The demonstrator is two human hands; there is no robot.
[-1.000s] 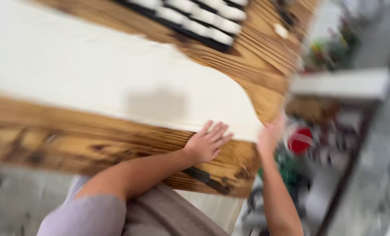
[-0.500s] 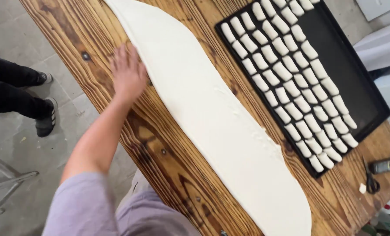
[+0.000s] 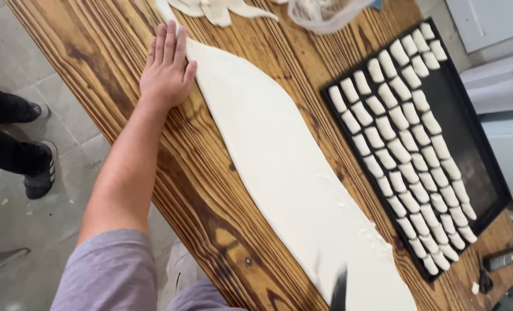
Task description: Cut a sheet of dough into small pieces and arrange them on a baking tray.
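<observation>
On wooden table [image 3: 95,52], left hand [image 3: 165,69] flat, touching dough sheet [image 3: 279,167]

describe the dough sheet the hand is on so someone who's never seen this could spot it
On the long wooden table, left of the black tray filled with rows of small dough pieces, lies the dough sheet. The left hand rests flat at its far edge. Unlike the small pieces, it is one long, smooth, pale strip.

My left hand [image 3: 167,69] flat on table [image 3: 112,52], touching dough sheet [image 3: 285,173] at its left edge. Tray [image 3: 486,173] of dough pieces [image 3: 409,144] right of sheet. Scraps [image 3: 216,8] beyond hand.
</observation>
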